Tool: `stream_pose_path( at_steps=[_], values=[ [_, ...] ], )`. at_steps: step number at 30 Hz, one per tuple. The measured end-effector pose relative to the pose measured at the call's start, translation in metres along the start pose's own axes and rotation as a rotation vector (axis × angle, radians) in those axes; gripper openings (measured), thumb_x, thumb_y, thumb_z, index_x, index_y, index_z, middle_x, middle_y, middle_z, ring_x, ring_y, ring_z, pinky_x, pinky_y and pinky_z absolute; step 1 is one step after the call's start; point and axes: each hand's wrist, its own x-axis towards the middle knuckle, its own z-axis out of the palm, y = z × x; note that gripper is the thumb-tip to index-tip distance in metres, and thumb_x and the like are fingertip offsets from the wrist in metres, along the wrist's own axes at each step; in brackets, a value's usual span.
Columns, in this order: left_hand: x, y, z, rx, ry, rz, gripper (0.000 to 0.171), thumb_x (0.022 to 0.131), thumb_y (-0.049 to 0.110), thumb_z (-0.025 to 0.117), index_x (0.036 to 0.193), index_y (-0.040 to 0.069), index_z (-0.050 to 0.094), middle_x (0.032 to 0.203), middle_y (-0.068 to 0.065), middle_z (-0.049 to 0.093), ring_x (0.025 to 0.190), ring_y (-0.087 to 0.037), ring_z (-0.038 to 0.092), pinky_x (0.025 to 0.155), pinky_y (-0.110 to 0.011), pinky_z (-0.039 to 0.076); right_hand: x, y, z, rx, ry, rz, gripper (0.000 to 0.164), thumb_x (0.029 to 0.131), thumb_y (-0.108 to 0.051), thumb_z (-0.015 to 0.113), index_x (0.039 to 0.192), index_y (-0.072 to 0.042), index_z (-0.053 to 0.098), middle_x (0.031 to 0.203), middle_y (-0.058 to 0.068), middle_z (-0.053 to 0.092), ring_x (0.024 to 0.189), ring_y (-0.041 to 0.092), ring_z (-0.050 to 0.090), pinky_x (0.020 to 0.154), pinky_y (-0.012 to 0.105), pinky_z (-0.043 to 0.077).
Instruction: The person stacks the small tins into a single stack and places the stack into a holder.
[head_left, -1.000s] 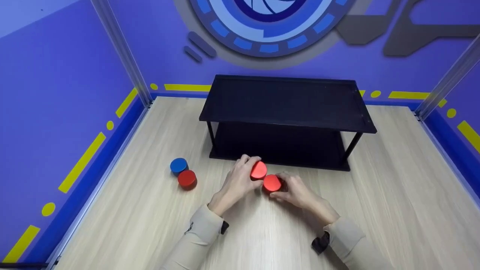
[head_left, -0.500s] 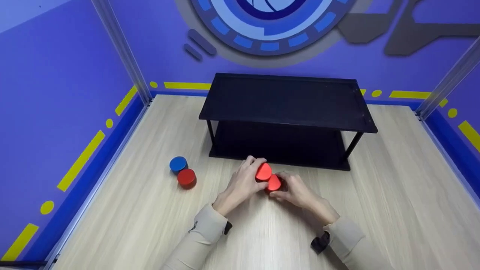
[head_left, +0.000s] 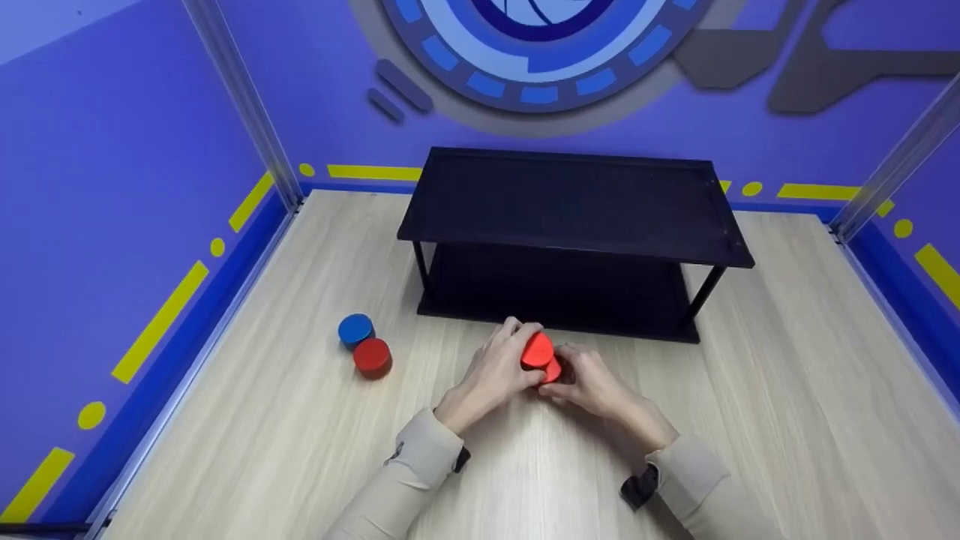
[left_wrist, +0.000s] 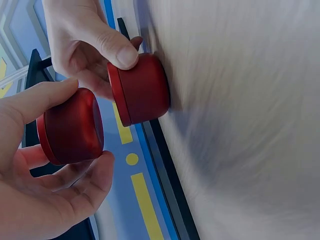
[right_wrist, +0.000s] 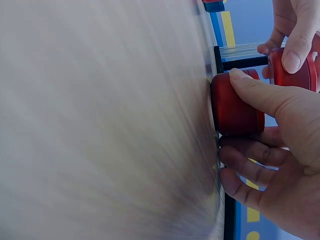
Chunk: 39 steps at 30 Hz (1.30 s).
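Observation:
My left hand (head_left: pixel 496 371) grips a red round tin (head_left: pixel 538 349) between thumb and fingers, raised off the table. A second red tin (right_wrist: pixel 234 106) stands on the wooden tabletop, and my right hand (head_left: pixel 598 384) holds it with the thumb on one side and fingers on the other. From the head, the raised tin overlaps and partly hides the lower one. A gap shows between the two tins in the left wrist view, where the raised tin (left_wrist: pixel 72 129) sits higher than and offset from the standing tin (left_wrist: pixel 142 90).
To the left, a blue tin (head_left: pixel 356 330) and another red tin (head_left: pixel 373 358) stand side by side on the table. Behind the hands is a black two-tier shelf (head_left: pixel 574 199) on thin posts. Blue-purple panels (head_left: pixel 127 202) wall in the table.
My left hand has moved right and slightly toward me with its tin, from beside the other tin to partly over it. The right hand and its tin have stayed put.

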Motion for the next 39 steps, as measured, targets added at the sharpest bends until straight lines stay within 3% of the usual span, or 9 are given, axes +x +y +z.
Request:
stream_pose_path(
  at_steps=[12, 30, 39],
  values=[
    [0.002, 0.001, 0.008, 0.028, -0.010, 0.015, 0.063, 0.076, 0.023, 0.081, 0.133, 0.014, 0.055, 0.113, -0.005, 0.055, 0.097, -0.018, 0.059, 0.077, -0.031, 0.054, 0.001, 0.000, 0.000, 0.025, -0.008, -0.006, 0.040, 0.076, -0.022, 0.082, 0.107, -0.004, 0.065, 0.090, 0.001, 0.064, 0.075, 0.007, 0.055, 0.065, 0.020, 0.049],
    [0.005, 0.004, 0.014, 0.010, -0.070, 0.023, 0.067, 0.075, 0.021, 0.080, 0.135, 0.014, 0.053, 0.115, -0.003, 0.054, 0.099, -0.017, 0.056, 0.077, -0.030, 0.050, -0.001, 0.001, -0.001, 0.006, -0.003, 0.001, 0.041, 0.075, -0.018, 0.082, 0.108, 0.000, 0.063, 0.091, 0.006, 0.069, 0.076, 0.010, 0.061, 0.068, 0.022, 0.053],
    [0.006, 0.000, 0.017, -0.004, -0.098, 0.016, 0.069, 0.076, 0.018, 0.080, 0.138, 0.015, 0.050, 0.131, -0.007, 0.055, 0.118, -0.025, 0.055, 0.094, -0.040, 0.050, -0.001, 0.001, -0.001, 0.009, -0.004, 0.001, 0.038, 0.077, -0.019, 0.081, 0.105, 0.000, 0.063, 0.090, 0.006, 0.065, 0.078, 0.012, 0.058, 0.068, 0.024, 0.051]
  ],
)
